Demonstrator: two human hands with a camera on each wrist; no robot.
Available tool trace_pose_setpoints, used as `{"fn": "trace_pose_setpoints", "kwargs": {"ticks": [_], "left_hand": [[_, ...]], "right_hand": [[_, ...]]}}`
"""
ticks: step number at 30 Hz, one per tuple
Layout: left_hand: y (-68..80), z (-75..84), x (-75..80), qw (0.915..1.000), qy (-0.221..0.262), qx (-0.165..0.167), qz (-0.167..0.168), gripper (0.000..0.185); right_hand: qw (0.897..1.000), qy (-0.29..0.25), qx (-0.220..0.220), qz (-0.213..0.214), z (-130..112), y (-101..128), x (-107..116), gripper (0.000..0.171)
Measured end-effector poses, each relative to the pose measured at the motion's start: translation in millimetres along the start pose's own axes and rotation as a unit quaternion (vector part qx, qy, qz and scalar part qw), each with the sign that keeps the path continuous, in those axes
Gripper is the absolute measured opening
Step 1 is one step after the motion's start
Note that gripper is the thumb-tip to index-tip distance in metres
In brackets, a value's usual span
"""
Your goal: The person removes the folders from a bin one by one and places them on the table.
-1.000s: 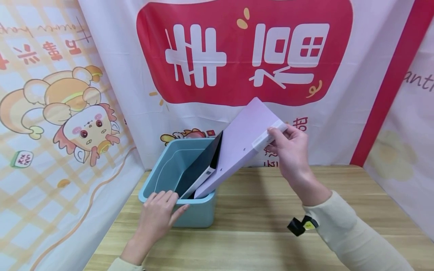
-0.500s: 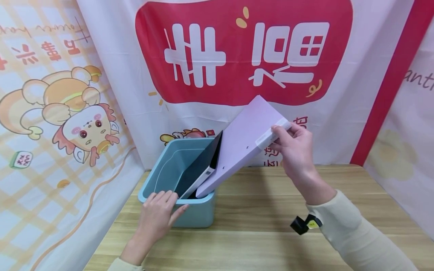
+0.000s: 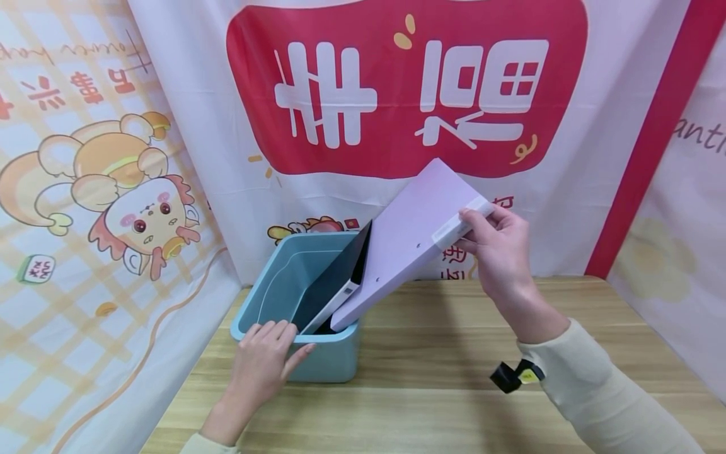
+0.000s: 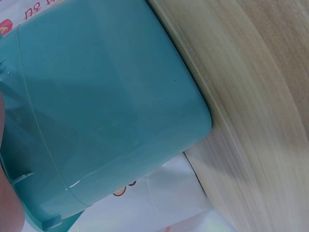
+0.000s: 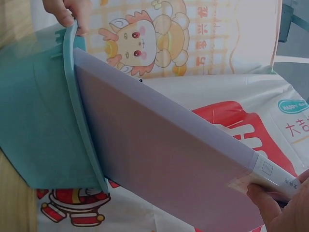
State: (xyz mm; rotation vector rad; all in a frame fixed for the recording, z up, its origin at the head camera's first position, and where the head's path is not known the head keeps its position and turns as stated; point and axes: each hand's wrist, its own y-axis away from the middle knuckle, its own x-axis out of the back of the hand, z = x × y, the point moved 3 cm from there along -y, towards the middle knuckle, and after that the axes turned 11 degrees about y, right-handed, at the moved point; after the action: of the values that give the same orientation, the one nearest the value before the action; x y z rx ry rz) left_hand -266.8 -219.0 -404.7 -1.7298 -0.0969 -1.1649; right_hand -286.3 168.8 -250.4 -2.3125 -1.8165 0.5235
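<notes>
A blue-green plastic bin [image 3: 329, 362] stands on the wooden table. My left hand [image 3: 263, 356] grips its front rim, fingers over the edge and thumb outside. My right hand [image 3: 501, 252] pinches a light purple file folder [image 3: 416, 221] at the upper part of its labelled spine. Tilted up to the right, this folder has its lower end inside the bin, as the right wrist view shows. Beside it a black folder [image 3: 334, 280] leans in the bin, its top sticking out. The left wrist view is mostly filled by the bin's outer wall [image 4: 111, 96].
The wooden table [image 3: 431, 403] extends to the right of the bin. Printed cloth hangs behind, with a red panel [image 3: 397, 139] bearing white characters. More printed cloth [image 3: 113, 252] borders the left side. A small black device [image 3: 505, 377] is strapped at my right wrist.
My right hand has shifted slightly right and up, drawing the purple folder along a little. Its lower end has slid slightly right in the bin. My left hand stays on the rim.
</notes>
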Motion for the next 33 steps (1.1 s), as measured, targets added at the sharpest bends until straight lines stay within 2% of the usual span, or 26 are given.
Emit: {"fn": "trace_pose_setpoints", "kwargs": {"ticks": [9,33], "left_hand": [[-0.1,0.4,0.5,1.0,0.002,0.0,-0.001,0.049],[-0.6,0.5,0.9,0.9999,0.001,0.006,-0.01,0.047]], "right_hand": [[1.0,0.025,-0.003,0.005,-3.1,-0.6,4.4,0.047],[0.999,0.034,-0.002,0.008,-9.6,0.6,16.3,0.054]]}}
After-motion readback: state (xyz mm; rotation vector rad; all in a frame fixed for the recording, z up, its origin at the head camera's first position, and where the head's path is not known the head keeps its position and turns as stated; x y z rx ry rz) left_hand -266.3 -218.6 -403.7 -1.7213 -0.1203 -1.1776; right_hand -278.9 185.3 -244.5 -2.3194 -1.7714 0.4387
